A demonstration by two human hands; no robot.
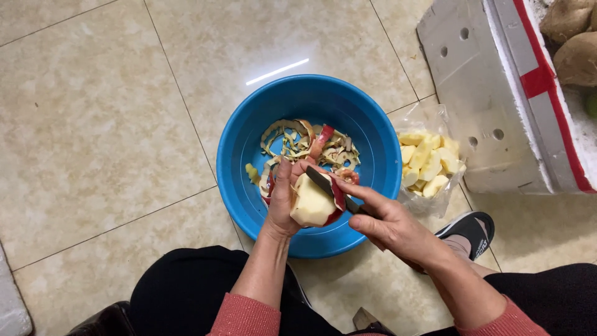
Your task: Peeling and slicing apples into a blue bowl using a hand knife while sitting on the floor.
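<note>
Left hand (pixel 283 202) grips a partly peeled apple (pixel 311 202) over the blue basin (pixel 242 140), fingers curled round its far side; pale flesh faces the camera, and a strip of red skin remains along the right edge. Right hand (pixel 388 225) is clenched on the handle of a dark-bladed knife (pixel 323 183), the blade laid across the top of the fruit. Curled peelings (pixel 305 146) lie in the basin below. A clear bag of cut apple pieces (pixel 428 163) sits on the tiled floor just beside the basin's right rim (a white foam box (pixel 497 99) stands further right). To peel well, judging from this grip: keep the blade shallow under the skin, turn the fruit rather than the knife, and keep the left thumb clear of the edge.
</note>
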